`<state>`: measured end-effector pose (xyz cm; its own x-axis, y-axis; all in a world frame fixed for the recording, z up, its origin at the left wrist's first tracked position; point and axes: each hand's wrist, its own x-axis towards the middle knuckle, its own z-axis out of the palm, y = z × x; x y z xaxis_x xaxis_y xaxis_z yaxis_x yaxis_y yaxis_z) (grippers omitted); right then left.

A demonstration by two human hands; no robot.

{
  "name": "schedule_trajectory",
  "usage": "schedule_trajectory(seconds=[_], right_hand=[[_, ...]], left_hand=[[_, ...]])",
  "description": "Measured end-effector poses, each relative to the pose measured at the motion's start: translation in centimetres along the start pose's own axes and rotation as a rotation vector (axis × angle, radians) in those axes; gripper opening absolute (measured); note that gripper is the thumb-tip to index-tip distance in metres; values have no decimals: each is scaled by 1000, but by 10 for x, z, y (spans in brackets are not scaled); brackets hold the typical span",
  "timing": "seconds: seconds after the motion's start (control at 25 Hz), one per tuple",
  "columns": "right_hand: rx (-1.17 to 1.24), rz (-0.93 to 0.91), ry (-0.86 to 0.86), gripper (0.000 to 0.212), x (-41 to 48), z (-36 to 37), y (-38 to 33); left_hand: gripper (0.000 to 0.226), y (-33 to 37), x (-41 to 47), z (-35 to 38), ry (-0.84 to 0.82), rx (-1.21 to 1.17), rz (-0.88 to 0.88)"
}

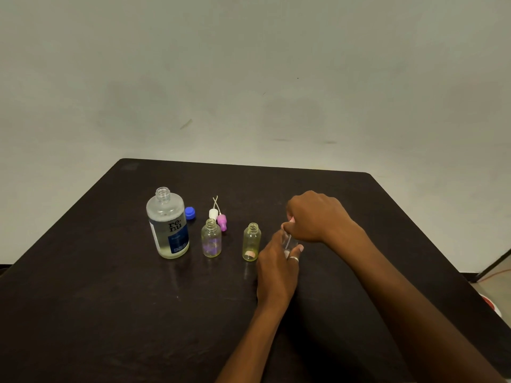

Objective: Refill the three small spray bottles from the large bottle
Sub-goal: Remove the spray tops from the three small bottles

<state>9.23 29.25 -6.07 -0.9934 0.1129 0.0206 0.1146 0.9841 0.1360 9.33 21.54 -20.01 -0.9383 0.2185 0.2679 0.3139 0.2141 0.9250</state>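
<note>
Spray bottle (288,241) inside left fingers (299,248), right fingers (291,215) pinching its top

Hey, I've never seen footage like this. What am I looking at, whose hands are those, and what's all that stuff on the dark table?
There is no machine here. A person works with bare hands, and the single picture comes from a camera worn on their head, looking forward and down. On the dark table stands an uncapped large bottle with a blue cap beside it. Next to it are two open small bottles, the left one and the middle one. A white spray top and a pink spray top lie behind the left one. The left hand holds the third small bottle, while the right hand grips its spray top.
</note>
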Motion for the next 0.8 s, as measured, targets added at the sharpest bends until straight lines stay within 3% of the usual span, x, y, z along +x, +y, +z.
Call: schedule_trajectory(seconds=[0.16,0.32,0.52,0.68,0.8], right_hand=[[95,-84,-89,12,1,-4,4],[43,-86,-116,35,1,-4,2],[-91,26,-26,43,0,-1,-3],[-33,-56,-64,17,1,-1,-1],[32,-108,-101,24,0,-2,2]], left_hand=[[35,0,0,-1,5,10,10],[34,1,0,-1,4,18,7],[28,0,0,-1,6,41,11],[36,3,-1,-3,4,6,-4],[38,3,-2,-2,1,29,-1]])
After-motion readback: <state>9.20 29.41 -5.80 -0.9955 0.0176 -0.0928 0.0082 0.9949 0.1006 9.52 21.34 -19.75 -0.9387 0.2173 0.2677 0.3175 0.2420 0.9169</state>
